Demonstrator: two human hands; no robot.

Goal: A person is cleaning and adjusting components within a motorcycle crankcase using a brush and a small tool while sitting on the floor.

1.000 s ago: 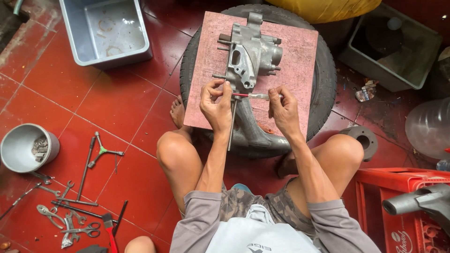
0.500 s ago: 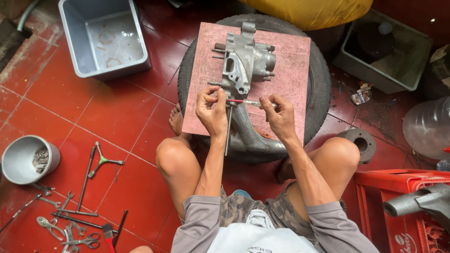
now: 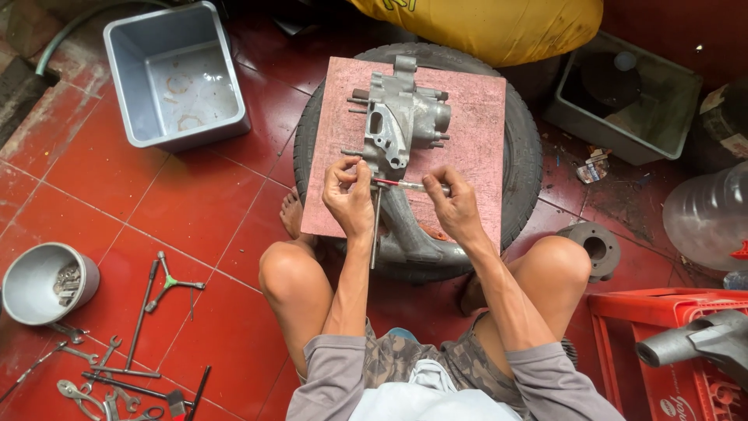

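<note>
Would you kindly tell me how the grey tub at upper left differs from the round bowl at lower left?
The grey tub is rectangular and holds nothing loose that shows; the round bowl is smaller and holds small metal parts. The tub sits far from the hand tools; the bowl sits beside them. Both are grey, open-topped, on the red tile floor.

We see a floor [image 3: 195, 203] of big red tiles with dark lines between them. It looks a bit wet and dirty near the right side. A grey plastic tub [image 3: 175, 74] sits at the top left. A round metal bowl [image 3: 47, 282] sits at the left edge, with tools [image 3: 117, 366] lying on the floor below it. A yellow sack [image 3: 483, 23] is at the top. A red crate [image 3: 662, 351] stands at the bottom right. The light is soft daylight.
</note>
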